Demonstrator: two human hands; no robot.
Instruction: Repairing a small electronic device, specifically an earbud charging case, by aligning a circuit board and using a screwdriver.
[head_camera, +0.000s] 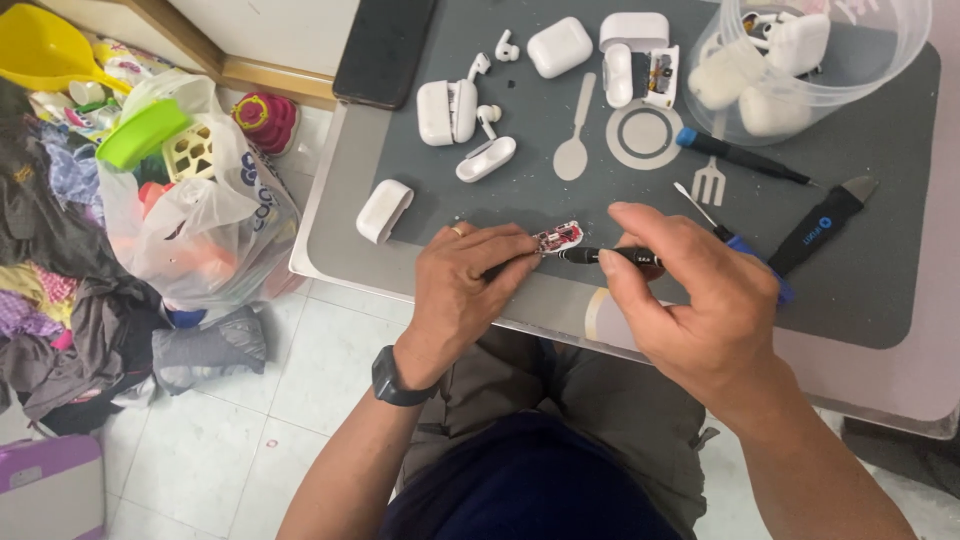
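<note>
Down near the front edge of the grey work mat (860, 280): left hand (462, 290), fingers pinched together on a small red circuit board (560, 237), pressing it against the mat. Right hand (695, 300), fingers closed around a slim black tool (610, 256), tip touching the board's right end. Probably a fine screwdriver or probe, though too small to tell for sure. Black watch (392, 380) on the left wrist, ring on one finger of that hand.

Further up the mat, well apart from the hands: several white earbud cases, one open case (447, 111) with loose earbuds (488, 115) just beside it, another closed case (559, 46), a half shell (384, 210) near the left hand. Blue-handled screwdriver (740, 156) and black pry tool (818, 232) to the right, near the right hand. Clear plastic tub (880, 60) at the top right, holding more white cases. Dark phone (385, 50) at the mat's upper left corner.

Left of the table, on the tiled floor: translucent plastic bag (200, 220) full of colourful toys, heaped clothing (60, 300) beside it.
</note>
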